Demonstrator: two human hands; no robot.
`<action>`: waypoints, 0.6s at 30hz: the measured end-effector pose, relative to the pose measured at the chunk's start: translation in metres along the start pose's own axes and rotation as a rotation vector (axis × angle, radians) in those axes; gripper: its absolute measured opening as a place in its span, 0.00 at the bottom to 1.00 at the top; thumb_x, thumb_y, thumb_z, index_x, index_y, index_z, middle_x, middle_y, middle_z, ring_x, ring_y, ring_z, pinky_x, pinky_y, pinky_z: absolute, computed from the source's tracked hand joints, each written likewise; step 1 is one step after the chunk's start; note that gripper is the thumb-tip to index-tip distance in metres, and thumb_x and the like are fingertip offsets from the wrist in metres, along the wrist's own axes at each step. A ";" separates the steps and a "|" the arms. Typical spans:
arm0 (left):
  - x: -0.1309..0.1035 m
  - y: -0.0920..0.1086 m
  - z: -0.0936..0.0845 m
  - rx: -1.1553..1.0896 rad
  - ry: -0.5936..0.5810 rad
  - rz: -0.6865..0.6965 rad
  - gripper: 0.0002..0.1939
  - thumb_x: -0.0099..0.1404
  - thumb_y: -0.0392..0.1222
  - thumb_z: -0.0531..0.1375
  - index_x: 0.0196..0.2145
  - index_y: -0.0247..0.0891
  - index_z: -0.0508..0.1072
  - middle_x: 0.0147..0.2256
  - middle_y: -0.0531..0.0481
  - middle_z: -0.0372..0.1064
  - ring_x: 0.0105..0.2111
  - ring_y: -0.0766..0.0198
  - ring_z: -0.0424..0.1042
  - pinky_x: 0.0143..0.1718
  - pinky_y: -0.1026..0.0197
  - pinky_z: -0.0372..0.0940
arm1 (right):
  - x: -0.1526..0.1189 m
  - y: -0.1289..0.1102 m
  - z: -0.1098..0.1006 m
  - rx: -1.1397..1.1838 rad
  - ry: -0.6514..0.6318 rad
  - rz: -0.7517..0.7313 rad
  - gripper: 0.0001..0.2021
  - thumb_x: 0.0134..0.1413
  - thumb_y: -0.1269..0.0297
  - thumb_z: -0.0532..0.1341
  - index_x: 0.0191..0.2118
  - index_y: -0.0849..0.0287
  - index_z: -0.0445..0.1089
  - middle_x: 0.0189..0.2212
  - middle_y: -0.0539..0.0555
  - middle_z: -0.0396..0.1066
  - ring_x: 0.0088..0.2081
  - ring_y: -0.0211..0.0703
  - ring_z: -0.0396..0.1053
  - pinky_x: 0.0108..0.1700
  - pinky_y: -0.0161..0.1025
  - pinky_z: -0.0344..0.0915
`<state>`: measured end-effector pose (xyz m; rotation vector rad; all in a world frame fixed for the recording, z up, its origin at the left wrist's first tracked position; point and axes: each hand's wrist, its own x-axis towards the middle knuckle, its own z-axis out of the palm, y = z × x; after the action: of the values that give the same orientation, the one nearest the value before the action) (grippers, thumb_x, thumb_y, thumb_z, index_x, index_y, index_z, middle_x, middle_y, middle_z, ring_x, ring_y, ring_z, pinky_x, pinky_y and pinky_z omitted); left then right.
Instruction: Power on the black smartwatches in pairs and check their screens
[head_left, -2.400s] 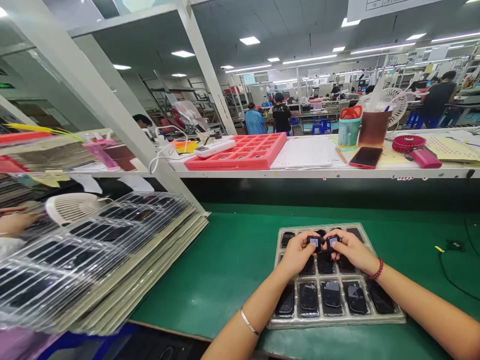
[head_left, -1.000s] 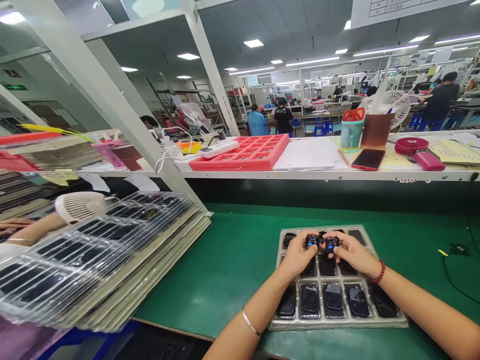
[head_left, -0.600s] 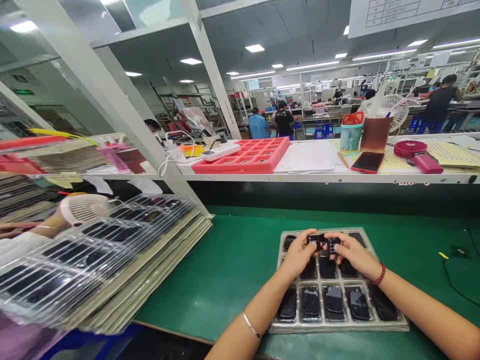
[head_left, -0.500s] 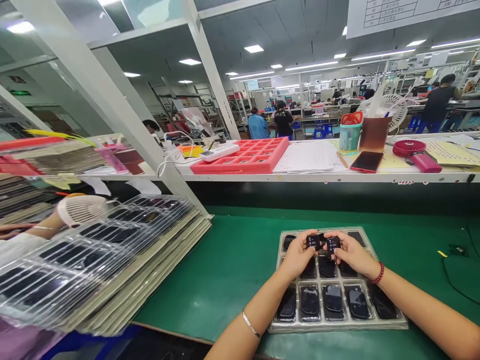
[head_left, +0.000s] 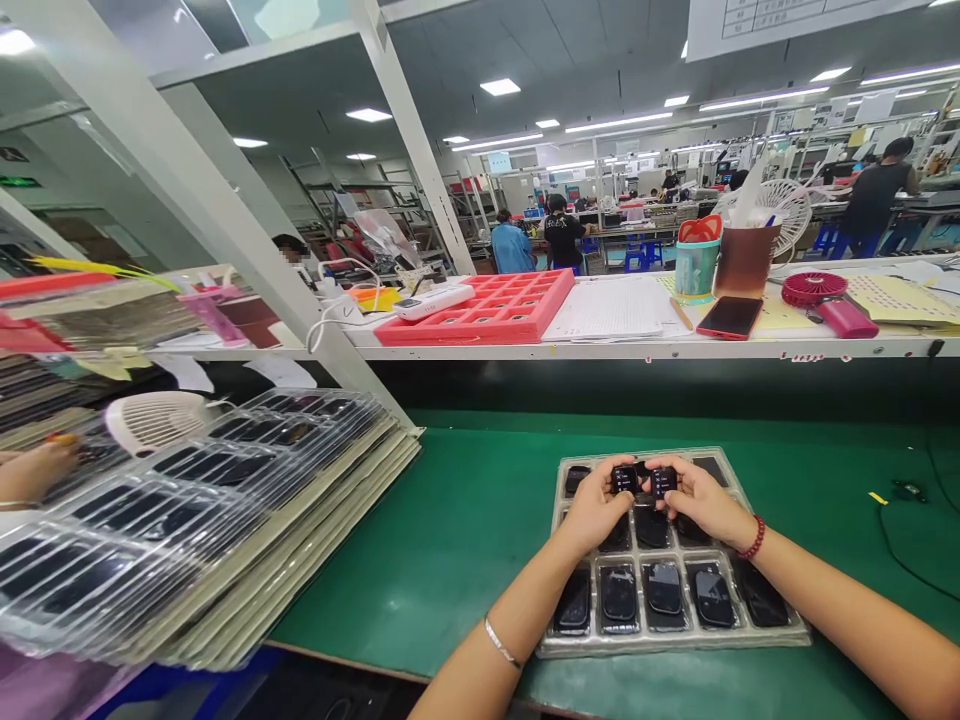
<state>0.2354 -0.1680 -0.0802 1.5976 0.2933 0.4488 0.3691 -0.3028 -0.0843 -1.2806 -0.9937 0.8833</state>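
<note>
My left hand is closed around a black smartwatch body with a lit screen, its thumb on the lower edge. In my right hand is a second smartwatch body, its screen also lit with small white icons and text. The two watches are held side by side with a small gap between them. Under both hands lies a clear plastic tray whose compartments hold several dark watch bodies. My hands and forearms hide part of its back rows.
Stacked trays of dark watches fill the left side, with a white fan and another person's hand beyond. On the shelf above are a red divided tray, papers, a phone and a pink fan. A cable lies at right.
The camera view has shifted slightly. Both watches stay in my hands, and their displays now show a list of icons and text. At left, the other person's hand has moved.
</note>
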 end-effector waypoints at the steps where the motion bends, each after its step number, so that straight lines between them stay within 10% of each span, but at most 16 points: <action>1: 0.000 0.001 0.000 0.002 -0.002 -0.005 0.22 0.53 0.28 0.56 0.47 0.36 0.66 0.41 0.45 0.70 0.40 0.61 0.70 0.40 0.60 0.66 | 0.000 -0.002 0.000 0.008 -0.001 0.005 0.19 0.47 0.70 0.57 0.48 0.58 0.62 0.39 0.54 0.70 0.30 0.38 0.69 0.26 0.33 0.66; 18: 0.003 0.002 -0.001 0.011 0.006 -0.018 0.13 0.56 0.37 0.56 0.40 0.34 0.69 0.35 0.46 0.71 0.32 0.63 0.70 0.31 0.62 0.66 | -0.015 -0.028 0.018 -0.264 0.013 -0.129 0.14 0.54 0.68 0.53 0.46 0.57 0.67 0.36 0.54 0.73 0.29 0.40 0.70 0.31 0.38 0.67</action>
<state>0.2374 -0.1659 -0.0778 1.6033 0.3143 0.4390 0.3472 -0.3131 -0.0576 -1.4223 -1.1979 0.6591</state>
